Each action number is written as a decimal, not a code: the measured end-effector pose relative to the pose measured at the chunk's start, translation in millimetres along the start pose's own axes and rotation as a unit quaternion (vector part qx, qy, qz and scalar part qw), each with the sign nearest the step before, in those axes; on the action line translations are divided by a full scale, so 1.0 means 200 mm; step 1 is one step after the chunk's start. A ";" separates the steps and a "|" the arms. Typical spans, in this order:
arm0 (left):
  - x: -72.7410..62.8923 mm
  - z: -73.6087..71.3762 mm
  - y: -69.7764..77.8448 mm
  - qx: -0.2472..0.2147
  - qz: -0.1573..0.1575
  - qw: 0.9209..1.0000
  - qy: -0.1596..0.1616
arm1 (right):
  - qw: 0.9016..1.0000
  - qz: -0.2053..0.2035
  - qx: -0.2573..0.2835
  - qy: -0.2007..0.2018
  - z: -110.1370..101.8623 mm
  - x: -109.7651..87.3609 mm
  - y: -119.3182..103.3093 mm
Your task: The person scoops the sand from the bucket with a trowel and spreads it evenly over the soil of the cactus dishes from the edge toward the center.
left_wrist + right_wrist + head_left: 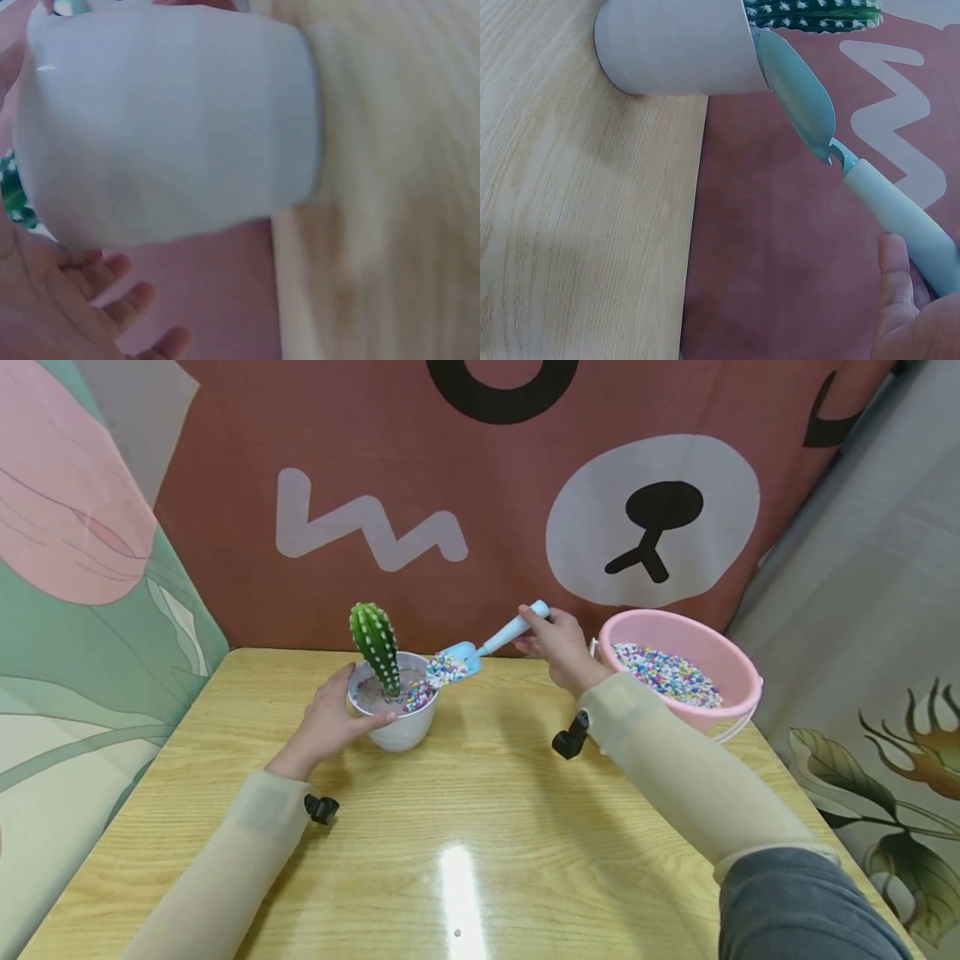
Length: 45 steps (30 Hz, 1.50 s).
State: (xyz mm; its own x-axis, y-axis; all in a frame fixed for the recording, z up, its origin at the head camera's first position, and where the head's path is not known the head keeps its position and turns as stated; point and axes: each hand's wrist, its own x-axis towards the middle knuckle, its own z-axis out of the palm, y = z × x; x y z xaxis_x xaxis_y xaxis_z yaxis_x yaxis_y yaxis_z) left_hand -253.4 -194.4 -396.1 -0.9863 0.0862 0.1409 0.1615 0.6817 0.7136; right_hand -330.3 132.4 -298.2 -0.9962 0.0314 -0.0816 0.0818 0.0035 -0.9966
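A green cactus [374,643] with white tufts stands in a white flowerpot [402,732], tilted slightly left. Colourful beads [418,696] lie on the right part of the pale surface inside the pot. My left hand [327,719] holds the pot's left side near the rim, thumb along the front. In my right hand [558,647], the fingers grip the handle of a light blue toy shovel [513,632]. Its blade, heaped with beads [446,668], slants down at the pot's right rim. The right wrist view shows the underside of the shovel blade [799,90] against the rim.
A pink bucket [682,622] part filled with multicoloured beads [663,675] stands at the right, beside my right forearm. Its white handle hangs on the near side. Behind the wooden table [390,843] hangs a reddish-brown cloth [510,527] with a bear print.
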 end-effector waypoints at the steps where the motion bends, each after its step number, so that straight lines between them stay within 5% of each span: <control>1: 0.00 0.00 0.01 0.001 -0.002 1.000 0.001 | 1.000 0.000 0.000 0.001 0.00 0.00 0.00; 7: -0.01 0.02 0.07 0.019 -0.012 1.000 0.016 | 1.000 -0.003 -0.006 -0.003 0.00 -0.01 0.01; 24: -0.01 0.01 0.06 0.051 0.004 0.998 0.044 | 0.998 -0.032 -0.048 -0.006 0.02 -0.02 -0.04; 45: 0.02 -0.05 0.04 0.045 0.030 0.998 -0.012 | 0.999 -0.031 -0.044 -0.005 0.03 -0.03 -0.05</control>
State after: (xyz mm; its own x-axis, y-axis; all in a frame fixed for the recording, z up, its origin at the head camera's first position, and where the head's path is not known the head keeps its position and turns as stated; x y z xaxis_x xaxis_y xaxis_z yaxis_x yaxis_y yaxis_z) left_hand -255.1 -195.4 -382.5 -0.9756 0.1461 0.1640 0.2179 0.7369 0.6399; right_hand -325.1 126.6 -287.6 -0.9996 0.0183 -0.0212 0.0228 0.0932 -0.9954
